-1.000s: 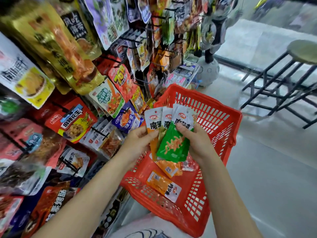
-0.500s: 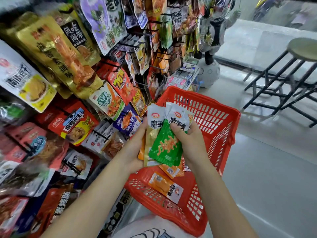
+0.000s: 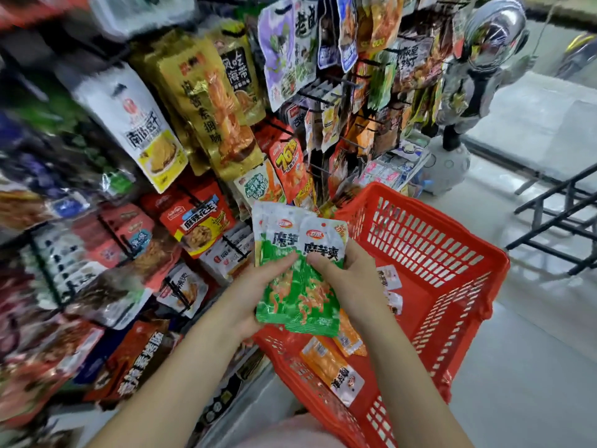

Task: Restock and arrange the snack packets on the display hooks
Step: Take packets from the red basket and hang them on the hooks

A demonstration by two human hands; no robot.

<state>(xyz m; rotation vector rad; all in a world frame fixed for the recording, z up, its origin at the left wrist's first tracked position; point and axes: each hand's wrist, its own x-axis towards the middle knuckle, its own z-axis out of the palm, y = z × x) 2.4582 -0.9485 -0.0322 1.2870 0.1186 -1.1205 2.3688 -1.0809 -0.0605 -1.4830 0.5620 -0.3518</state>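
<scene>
Both hands hold a small stack of green and white snack packets (image 3: 302, 279) above the near left corner of a red plastic basket (image 3: 452, 286). My left hand (image 3: 255, 299) grips the stack from the left, thumb across the front. My right hand (image 3: 345, 279) pinches the front packet from the right. Orange packets (image 3: 332, 370) lie on the basket floor, one partly hidden under the stack. The display rack (image 3: 181, 195) with hooks full of hanging packets fills the left side.
A second hook rack (image 3: 365, 101) of small packets stands behind the basket. A silver astronaut figure (image 3: 478, 76) on a round base stands at the far right. Black metal stool legs (image 3: 562, 208) cross the tiled floor to the right.
The orange packets that were in the held stack are gone from it; only green ones remain in my hands. The view has swung closer to the rack.
</scene>
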